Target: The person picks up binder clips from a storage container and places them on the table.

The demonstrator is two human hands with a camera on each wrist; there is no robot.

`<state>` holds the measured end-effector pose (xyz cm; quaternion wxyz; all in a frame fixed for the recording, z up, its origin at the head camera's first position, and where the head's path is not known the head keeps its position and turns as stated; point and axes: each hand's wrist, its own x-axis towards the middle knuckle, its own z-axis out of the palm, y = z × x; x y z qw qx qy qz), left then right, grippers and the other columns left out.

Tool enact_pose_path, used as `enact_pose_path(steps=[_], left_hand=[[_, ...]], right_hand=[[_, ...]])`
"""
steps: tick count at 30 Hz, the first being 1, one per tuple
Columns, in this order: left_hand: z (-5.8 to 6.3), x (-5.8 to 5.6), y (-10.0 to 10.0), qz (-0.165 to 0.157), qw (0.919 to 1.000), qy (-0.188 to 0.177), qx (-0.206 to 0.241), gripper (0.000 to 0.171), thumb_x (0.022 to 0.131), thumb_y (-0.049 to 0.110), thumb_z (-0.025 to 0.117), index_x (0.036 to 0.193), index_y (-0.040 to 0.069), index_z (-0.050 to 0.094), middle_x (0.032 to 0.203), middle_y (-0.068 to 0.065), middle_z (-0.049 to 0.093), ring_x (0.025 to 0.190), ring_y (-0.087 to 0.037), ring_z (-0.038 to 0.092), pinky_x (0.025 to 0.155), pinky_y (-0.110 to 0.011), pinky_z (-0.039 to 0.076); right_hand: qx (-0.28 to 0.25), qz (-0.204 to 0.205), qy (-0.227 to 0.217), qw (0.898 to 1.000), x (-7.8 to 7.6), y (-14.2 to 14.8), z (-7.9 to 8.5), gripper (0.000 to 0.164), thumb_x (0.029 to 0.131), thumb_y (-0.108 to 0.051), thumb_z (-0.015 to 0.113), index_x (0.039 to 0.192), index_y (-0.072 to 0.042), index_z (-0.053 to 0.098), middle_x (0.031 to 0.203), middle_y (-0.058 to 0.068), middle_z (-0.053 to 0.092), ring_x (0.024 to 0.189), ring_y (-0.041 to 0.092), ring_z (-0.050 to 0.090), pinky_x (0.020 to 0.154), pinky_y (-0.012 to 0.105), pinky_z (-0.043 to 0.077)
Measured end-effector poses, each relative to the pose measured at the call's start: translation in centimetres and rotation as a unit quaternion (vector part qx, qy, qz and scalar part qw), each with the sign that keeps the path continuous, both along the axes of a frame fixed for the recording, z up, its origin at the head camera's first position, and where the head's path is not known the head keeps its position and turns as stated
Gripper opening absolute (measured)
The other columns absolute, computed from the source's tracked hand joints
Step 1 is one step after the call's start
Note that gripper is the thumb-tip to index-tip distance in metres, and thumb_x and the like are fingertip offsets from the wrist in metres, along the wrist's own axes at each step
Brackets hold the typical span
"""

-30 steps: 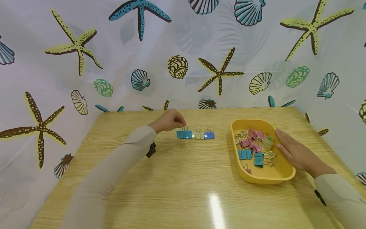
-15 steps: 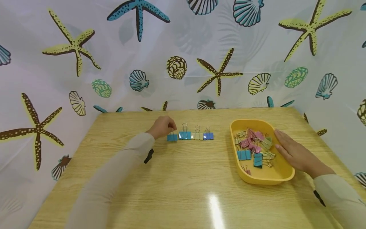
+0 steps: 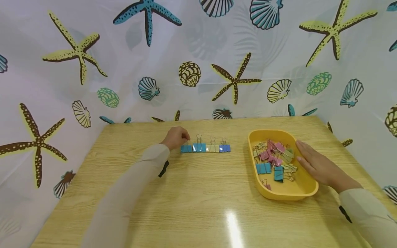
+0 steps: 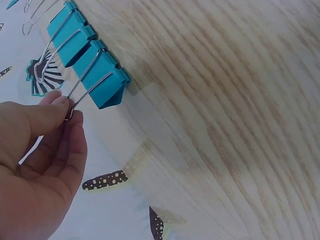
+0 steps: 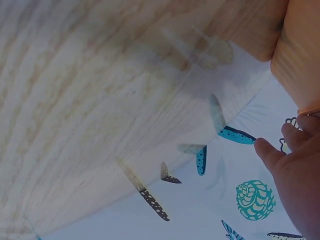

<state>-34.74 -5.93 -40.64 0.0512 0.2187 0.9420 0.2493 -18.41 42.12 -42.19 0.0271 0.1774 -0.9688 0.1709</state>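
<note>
In the head view my left hand is at the left end of a row of binder clips. It pinches the wire handle of a blue binder clip between thumb and fingertips, as the left wrist view shows. That clip stands right beside a larger blue binder clip. Further right in the row are a pale yellow binder clip and a dark blue binder clip. My right hand rests with straight fingers against the right side of a yellow bin.
Inside the bin lie several loose binder clips: pink ones, a blue one, another blue one and yellowish ones. The wooden table meets a cloth backdrop printed with starfish and shells.
The held blue clip has gone from overlapping the larger blue clip to the row's left end, then closed the small gap beside it. My right hand stays at the bin.
</note>
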Motion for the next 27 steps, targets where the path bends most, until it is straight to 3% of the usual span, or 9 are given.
enact_pose_path(steps=[8, 16, 23, 27], left_hand=[[-1.1, -0.2, 0.2, 0.012, 0.9996, 0.001, 0.027, 0.012, 0.092, 0.0, 0.061, 0.095, 0.001, 0.073, 0.095, -0.01, 0.069, 0.088, -0.023, 0.064, 0.077, -0.035, 0.053], [-0.9, -0.1, 0.2, 0.01, 0.9996, -0.002, 0.027, 0.018, 0.091, 0.003, 0.063, 0.107, -0.001, 0.071, 0.103, -0.012, 0.069, 0.094, -0.025, 0.063, 0.082, -0.036, 0.052], [-0.4, 0.5, 0.2, -0.01, 0.9998, 0.006, -0.013, 0.027, 0.091, 0.008, 0.066, 0.117, 0.0, 0.067, 0.114, -0.013, 0.067, 0.105, -0.027, 0.062, 0.088, -0.039, 0.051], [1.1, 1.6, 0.7, -0.045, 0.9964, 0.038, -0.06, 0.027, 0.092, 0.008, 0.064, 0.119, 0.003, 0.067, 0.119, -0.01, 0.066, 0.108, -0.026, 0.062, 0.089, -0.04, 0.051]], right_hand=[[0.001, -0.002, -0.006, 1.0, 0.0, -0.1, 0.2, 0.061, 0.105, -0.025, 0.036, 0.154, -0.006, 0.005, 0.158, 0.023, 0.009, 0.142, 0.045, 0.013, 0.117, 0.049, 0.004], [0.012, -0.003, -0.006, 1.0, 0.0, -0.2, 0.4, 0.061, 0.105, -0.026, 0.036, 0.154, -0.004, 0.006, 0.157, 0.023, 0.01, 0.142, 0.045, 0.014, 0.116, 0.049, 0.006], [0.012, -0.004, -0.005, 1.0, 0.0, -0.2, 0.3, 0.061, 0.106, -0.026, 0.036, 0.154, -0.003, 0.006, 0.157, 0.023, 0.01, 0.143, 0.044, 0.013, 0.116, 0.049, 0.006], [0.013, -0.01, -0.016, 1.0, 0.2, -0.2, 0.4, 0.061, 0.106, -0.027, 0.035, 0.154, -0.005, 0.004, 0.158, 0.023, 0.008, 0.142, 0.045, 0.012, 0.114, 0.056, 0.009]])
